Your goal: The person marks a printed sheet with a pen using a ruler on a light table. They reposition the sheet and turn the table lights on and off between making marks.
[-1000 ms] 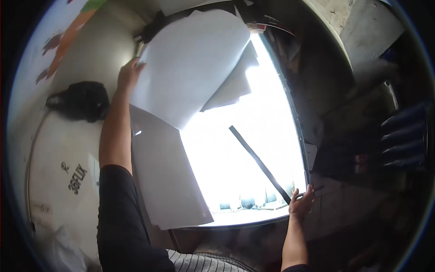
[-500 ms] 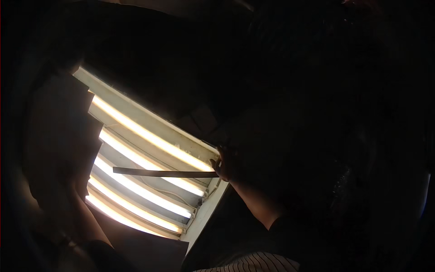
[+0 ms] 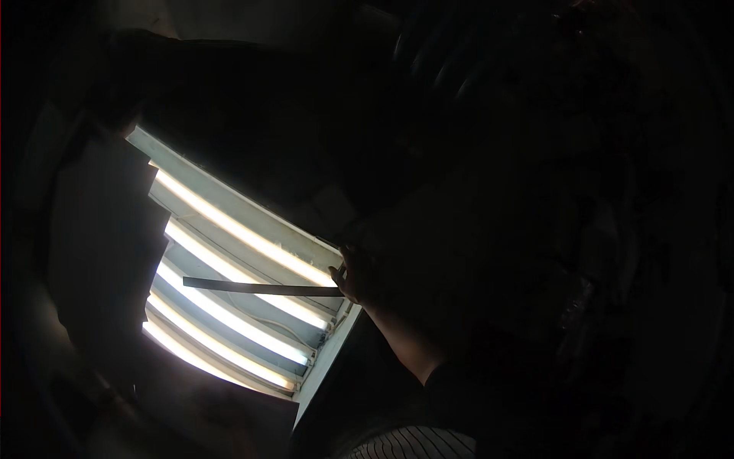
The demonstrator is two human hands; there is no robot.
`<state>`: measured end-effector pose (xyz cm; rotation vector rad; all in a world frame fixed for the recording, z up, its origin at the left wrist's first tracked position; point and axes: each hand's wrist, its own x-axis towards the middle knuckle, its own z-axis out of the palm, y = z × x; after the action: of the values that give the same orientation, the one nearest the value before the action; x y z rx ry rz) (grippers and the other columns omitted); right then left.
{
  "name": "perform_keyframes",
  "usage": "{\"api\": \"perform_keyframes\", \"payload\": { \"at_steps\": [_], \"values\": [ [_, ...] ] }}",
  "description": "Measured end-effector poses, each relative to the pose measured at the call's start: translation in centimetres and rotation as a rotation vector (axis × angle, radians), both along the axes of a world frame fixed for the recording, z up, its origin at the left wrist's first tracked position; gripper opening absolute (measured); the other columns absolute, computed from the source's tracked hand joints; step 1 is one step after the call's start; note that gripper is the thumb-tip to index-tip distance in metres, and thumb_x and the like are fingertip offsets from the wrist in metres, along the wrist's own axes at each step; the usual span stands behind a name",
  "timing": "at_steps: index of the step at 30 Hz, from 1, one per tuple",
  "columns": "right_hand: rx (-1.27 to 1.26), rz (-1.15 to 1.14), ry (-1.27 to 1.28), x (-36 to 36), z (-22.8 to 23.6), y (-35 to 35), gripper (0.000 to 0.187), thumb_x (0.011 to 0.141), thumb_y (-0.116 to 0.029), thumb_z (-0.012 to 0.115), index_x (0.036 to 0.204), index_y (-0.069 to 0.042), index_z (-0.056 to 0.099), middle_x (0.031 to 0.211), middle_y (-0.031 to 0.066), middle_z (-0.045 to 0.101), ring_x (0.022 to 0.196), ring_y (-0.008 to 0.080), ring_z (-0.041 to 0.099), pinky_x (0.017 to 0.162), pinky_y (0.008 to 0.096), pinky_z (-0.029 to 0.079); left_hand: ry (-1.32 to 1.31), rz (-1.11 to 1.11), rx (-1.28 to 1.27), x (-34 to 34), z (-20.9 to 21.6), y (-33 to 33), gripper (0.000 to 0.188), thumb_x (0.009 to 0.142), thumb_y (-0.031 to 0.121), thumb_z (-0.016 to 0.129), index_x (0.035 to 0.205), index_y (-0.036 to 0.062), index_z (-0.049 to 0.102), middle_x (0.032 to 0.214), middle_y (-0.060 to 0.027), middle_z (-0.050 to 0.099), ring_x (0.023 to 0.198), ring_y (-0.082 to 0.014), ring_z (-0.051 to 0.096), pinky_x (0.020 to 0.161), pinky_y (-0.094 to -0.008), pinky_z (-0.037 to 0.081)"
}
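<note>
My right hand is at the right edge of a lit box holding several glowing tubes. It is closed on the end of a long, narrow flat strip. The strip reaches leftward across the tubes, its far end free. A fingertip shows just above the strip; the rest of the hand is in deep shadow. Over the left side of the box lies a dark flat sheet with a stepped edge. I cannot make out my left hand in the darkness there.
A pale rim runs along the far side of the lit box. A dark panel borders its near side. Striped cloth shows at the bottom edge. Most of the surroundings are too dark to read.
My right hand, the strip and the lit box sit slightly further left in the picture. My left forearm, visible before at the lower left, has faded from sight. The grip on the strip is unchanged.
</note>
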<state>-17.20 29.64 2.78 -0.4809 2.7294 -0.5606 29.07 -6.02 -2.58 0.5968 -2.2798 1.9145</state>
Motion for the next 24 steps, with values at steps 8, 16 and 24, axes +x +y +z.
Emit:
{"api": "perform_keyframes", "payload": {
  "at_steps": [8,16,24],
  "values": [
    [-0.191,-0.007,0.023,1.4,-1.3,-0.1,0.085,0.084,-0.049,0.079,0.145,-0.002,0.045,0.14,0.0225,0.053,0.129,0.0396,0.053,0.107,0.0509,0.045,0.36,0.192,1.299,-18.6,5.2,20.1,0.071,0.104,0.05,0.046,0.155,0.002,0.035,0.163,-0.0226,0.03,0.152,-0.0394,0.026,0.12,-0.0618,0.016],
    [-0.353,0.293,0.239,-0.7,-5.6,9.9,0.08,0.086,-0.044,0.081,0.144,-0.005,0.043,0.143,0.0225,0.051,0.132,0.0383,0.05,0.103,0.0482,0.046,0.571,0.09,1.506,-27.3,1.7,23.4,0.078,0.098,0.058,0.052,0.158,0.0121,0.034,0.167,-0.018,0.02,0.155,-0.0367,0.018,0.118,-0.0644,0.013],
    [-0.169,0.307,0.295,2.9,-4.5,9.5,0.026,0.099,-0.023,0.067,0.117,-0.004,0.063,0.096,0.0112,0.068,0.086,0.0235,0.067,0.07,0.0321,0.052,0.581,0.193,1.409,-26.5,1.5,22.6,0.074,0.098,0.057,0.052,0.156,0.0138,0.038,0.164,-0.021,0.025,0.151,-0.0392,0.023,0.114,-0.0621,0.019]
  ]
}}
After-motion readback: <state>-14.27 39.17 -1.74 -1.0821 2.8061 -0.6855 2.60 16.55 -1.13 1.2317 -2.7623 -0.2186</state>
